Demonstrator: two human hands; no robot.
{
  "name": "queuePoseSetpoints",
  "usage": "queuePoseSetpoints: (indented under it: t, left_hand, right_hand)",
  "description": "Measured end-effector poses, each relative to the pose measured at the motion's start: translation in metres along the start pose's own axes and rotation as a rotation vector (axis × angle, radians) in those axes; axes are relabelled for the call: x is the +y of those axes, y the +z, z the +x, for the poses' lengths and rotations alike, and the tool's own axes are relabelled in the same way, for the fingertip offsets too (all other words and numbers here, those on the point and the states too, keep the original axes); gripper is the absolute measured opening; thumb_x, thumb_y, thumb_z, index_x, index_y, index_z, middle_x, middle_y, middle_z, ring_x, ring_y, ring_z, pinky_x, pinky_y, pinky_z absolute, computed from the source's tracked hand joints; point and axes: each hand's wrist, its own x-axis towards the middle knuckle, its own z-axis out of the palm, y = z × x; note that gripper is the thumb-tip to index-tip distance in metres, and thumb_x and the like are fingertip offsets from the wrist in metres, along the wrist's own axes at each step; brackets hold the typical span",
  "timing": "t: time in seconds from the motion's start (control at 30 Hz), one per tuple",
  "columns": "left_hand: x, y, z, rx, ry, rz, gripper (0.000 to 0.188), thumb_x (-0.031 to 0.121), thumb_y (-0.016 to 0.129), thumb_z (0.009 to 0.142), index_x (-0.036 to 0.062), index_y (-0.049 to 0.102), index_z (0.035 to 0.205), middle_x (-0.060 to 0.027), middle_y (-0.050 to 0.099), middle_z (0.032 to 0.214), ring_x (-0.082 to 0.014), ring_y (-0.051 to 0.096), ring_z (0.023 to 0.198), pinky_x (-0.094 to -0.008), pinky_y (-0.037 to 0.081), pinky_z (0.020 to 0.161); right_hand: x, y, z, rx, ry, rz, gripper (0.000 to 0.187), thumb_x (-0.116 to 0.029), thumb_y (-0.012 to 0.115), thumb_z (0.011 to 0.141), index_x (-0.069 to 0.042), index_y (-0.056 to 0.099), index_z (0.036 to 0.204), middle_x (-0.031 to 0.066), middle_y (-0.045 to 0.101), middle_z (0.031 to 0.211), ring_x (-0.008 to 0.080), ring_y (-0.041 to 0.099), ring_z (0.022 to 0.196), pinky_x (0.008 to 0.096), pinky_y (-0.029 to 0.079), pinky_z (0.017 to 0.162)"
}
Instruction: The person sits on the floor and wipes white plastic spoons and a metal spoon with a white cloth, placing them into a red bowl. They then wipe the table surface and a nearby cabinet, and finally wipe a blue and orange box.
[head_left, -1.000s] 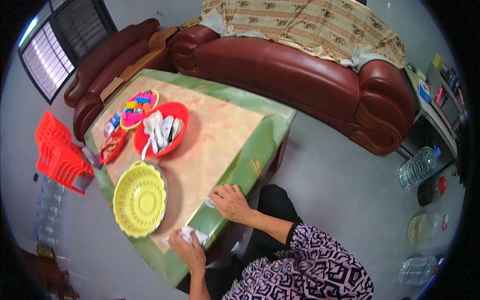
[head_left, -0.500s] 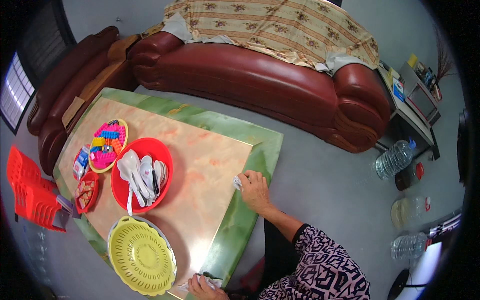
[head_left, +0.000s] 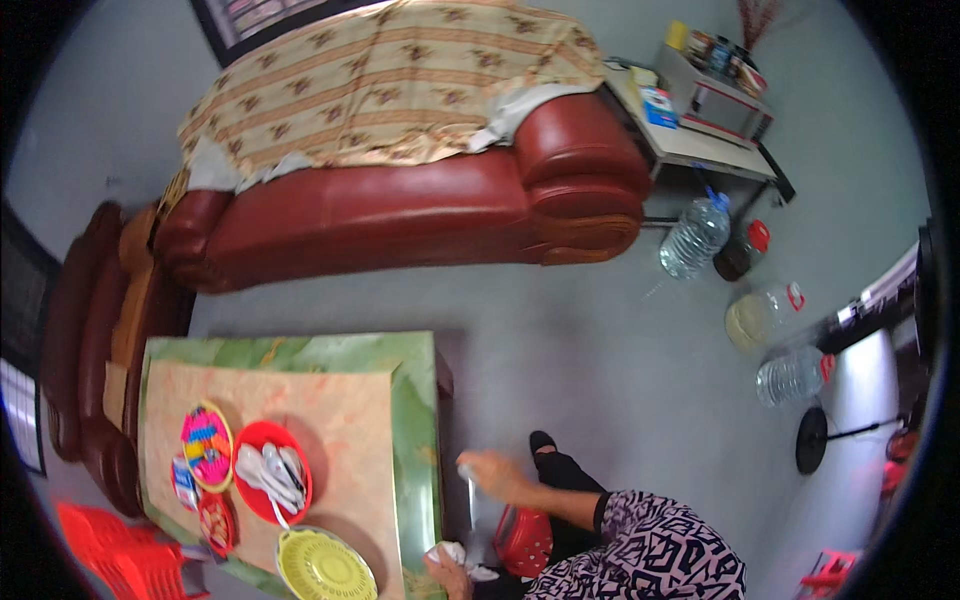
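Note:
My left hand (head_left: 449, 574) is closed on a crumpled white cloth (head_left: 452, 551) at the near right corner of the green-bordered table (head_left: 413, 440). My right hand (head_left: 497, 478), smeared by motion, is past the table's right edge, over the floor. A small white wad (head_left: 467, 472) shows at its fingertips; its exact kind is unclear. On the tabletop stand a red basin (head_left: 303, 462) of white spoons (head_left: 270, 474) and a yellow-green colander (head_left: 325, 568), left of my left hand.
Toy bricks (head_left: 208, 447) fill a yellow basket beside a small red basket (head_left: 217, 524). Red plastic chairs (head_left: 125, 555) stand at the left. A red sofa (head_left: 420, 215) lies beyond the table. Large bottles (head_left: 694, 238) stand on the floor at right. A red dotted object (head_left: 523, 540) is by my leg.
My view has swung rightward, so the table sits lower and farther left. My right hand has left the table's green border and is over the floor. My left hand stays at the near corner.

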Motion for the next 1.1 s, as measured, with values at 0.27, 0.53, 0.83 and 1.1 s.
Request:
queuePoseSetpoints:
  t: [0.27,0.53,0.83,1.1]
  left_hand:
    - [0.210,0.177,-0.037,-0.657,-0.672,-0.721,0.022,0.025,0.053,0.091,0.0068,0.054,0.102,-0.0081,0.059,0.097,-0.0255,0.060,0.090,-0.0404,0.050,0.076]
    - [0.310,0.321,-0.078,-0.732,-0.305,-0.317,0.017,0.008,0.059,0.084,0.0043,0.053,0.100,-0.0079,0.059,0.088,-0.0222,0.062,0.077,-0.0383,0.053,0.064]
    - [0.378,0.431,-0.129,-1.029,-0.377,-0.373,0.019,0.004,0.053,0.085,0.0038,0.051,0.104,-0.0090,0.058,0.098,-0.0228,0.059,0.090,-0.0369,0.051,0.077]
    - [0.442,0.506,-0.086,-1.123,-0.414,-0.295,0.027,0.023,0.048,0.093,0.0074,0.053,0.115,-0.0080,0.062,0.100,-0.0250,0.060,0.090,-0.0416,0.050,0.081]
  right_hand:
    - [-0.043,-0.115,-0.007,0.065,0.127,0.145,0.024,-0.017,0.053,0.084,-0.017,0.055,0.108,0.0130,0.051,0.092,0.0350,0.058,0.080,0.0423,0.049,0.068]
    - [0.028,-0.276,0.015,0.407,0.401,0.238,0.024,-0.018,0.051,0.083,-0.013,0.057,0.106,0.0183,0.061,0.096,0.0376,0.058,0.091,0.0446,0.046,0.079]
    - [0.003,-0.372,0.010,0.678,0.338,0.298,0.031,-0.013,0.060,0.081,-0.010,0.053,0.111,0.0164,0.062,0.096,0.0310,0.061,0.086,0.0373,0.048,0.076]
    - [0.070,-0.438,0.046,0.973,0.394,0.686,0.018,-0.015,0.056,0.086,-0.011,0.057,0.103,-0.0005,0.057,0.080,0.0077,0.052,0.072,0.0242,0.044,0.062]
